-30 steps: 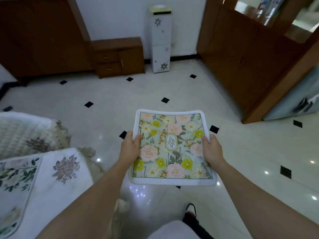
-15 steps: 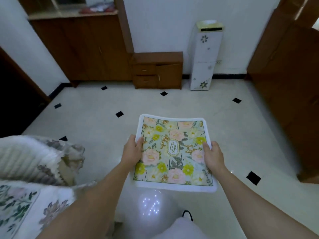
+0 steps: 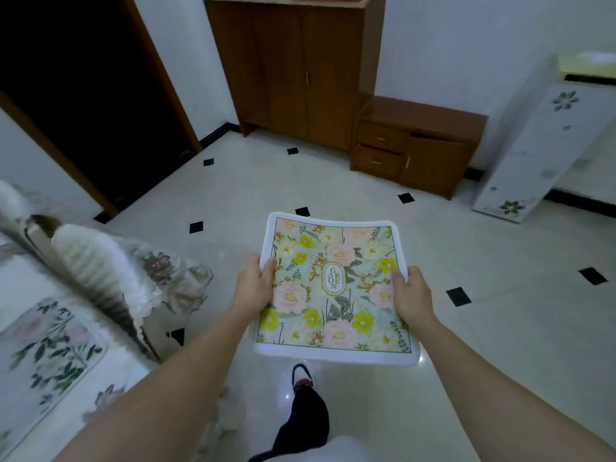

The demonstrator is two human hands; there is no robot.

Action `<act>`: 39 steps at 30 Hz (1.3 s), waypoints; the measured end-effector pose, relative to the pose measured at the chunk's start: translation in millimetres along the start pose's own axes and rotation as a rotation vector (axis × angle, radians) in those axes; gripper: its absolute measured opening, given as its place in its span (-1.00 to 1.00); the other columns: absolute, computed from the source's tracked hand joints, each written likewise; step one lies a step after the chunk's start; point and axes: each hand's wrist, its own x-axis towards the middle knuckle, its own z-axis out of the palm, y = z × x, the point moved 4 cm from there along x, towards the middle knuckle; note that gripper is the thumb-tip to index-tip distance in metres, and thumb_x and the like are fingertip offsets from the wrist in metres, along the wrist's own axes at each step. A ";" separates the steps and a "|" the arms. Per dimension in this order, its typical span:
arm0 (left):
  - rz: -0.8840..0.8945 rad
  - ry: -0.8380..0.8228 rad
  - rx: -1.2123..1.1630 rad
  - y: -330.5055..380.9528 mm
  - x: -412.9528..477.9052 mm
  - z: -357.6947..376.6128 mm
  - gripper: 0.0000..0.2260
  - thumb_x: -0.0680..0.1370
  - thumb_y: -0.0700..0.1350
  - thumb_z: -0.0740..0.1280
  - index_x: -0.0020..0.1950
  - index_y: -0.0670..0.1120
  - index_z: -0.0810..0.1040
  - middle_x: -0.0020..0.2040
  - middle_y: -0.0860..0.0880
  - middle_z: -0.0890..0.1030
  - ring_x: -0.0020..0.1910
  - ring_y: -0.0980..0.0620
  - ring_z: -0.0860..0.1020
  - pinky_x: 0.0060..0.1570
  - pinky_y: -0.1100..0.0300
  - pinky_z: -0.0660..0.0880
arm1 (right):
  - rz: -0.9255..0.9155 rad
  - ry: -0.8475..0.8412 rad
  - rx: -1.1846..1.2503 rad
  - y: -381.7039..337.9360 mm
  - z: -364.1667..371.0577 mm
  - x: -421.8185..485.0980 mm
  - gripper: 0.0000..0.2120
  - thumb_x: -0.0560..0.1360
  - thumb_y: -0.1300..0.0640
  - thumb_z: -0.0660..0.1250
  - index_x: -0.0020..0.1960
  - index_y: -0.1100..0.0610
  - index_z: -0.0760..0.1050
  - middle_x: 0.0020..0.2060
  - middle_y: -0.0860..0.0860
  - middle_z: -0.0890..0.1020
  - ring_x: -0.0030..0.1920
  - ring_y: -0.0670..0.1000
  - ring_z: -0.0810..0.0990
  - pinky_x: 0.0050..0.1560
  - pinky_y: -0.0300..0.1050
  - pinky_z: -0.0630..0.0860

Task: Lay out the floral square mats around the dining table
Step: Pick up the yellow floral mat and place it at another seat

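While held flat above the floor (image 3: 500, 328), near the bench (image 3: 110, 371), the floral mat (image 3: 336, 288) sagged slightly mid-span. Likely light, soft and floppy, best taken at opposite edges. Left grip (image 3: 255, 281) and right grip (image 3: 411, 295) each pinched a side edge, thumbs on top. Fingers beneath were hidden; bench blurred, cut off left.

Mat (image 3: 335, 288) above the floor (image 3: 500, 328), table (image 3: 110, 388) to its left, low cabinet (image 3: 416, 145) beyond.
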 end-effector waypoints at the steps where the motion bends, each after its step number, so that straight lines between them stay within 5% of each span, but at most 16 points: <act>1: -0.004 0.018 -0.004 -2.3 15.5 -5.4 -0.73 0.65 0.10 0.14 0.09 -0.08 0.41 -0.10 -0.06 0.63 -0.15 -0.04 0.64 -0.16 -0.05 0.60 | -0.011 -0.016 -0.009 -10.2 11.9 15.2 -0.74 0.64 -0.02 0.12 0.04 0.19 0.38 -0.14 0.12 0.56 -0.13 0.15 0.56 -0.08 0.05 0.51; 17: -0.128 0.226 -0.113 -21.9 322.9 -131.7 -0.76 0.67 0.05 0.14 0.10 -0.11 0.42 -0.13 0.03 0.57 -0.18 0.06 0.57 -0.29 0.17 0.45 | -0.199 -0.176 -0.129 -237.0 237.3 262.7 -0.75 0.64 -0.03 0.12 0.08 0.16 0.37 -0.11 0.10 0.54 -0.11 0.15 0.52 -0.14 -0.04 0.39; 31: -0.241 0.371 -0.139 -49.2 510.5 -202.5 -0.78 0.66 0.09 0.14 0.07 -0.05 0.42 -0.05 -0.05 0.62 -0.12 -0.02 0.63 -0.11 -0.03 0.60 | -0.274 -0.329 -0.161 -358.9 405.2 421.5 -0.75 0.64 -0.03 0.12 0.11 0.15 0.39 -0.08 0.11 0.58 -0.10 0.16 0.58 -0.09 0.02 0.53; 39: -0.365 0.528 -0.119 -46.6 638.6 -261.4 -0.76 0.65 0.11 0.15 0.02 -0.05 0.41 -0.09 -0.08 0.64 -0.19 -0.01 0.64 -0.21 -0.03 0.62 | -0.332 -0.488 -0.180 -457.0 525.5 530.6 -0.74 0.64 -0.02 0.12 0.07 0.19 0.39 -0.16 0.14 0.56 -0.23 0.09 0.54 -0.30 -0.09 0.40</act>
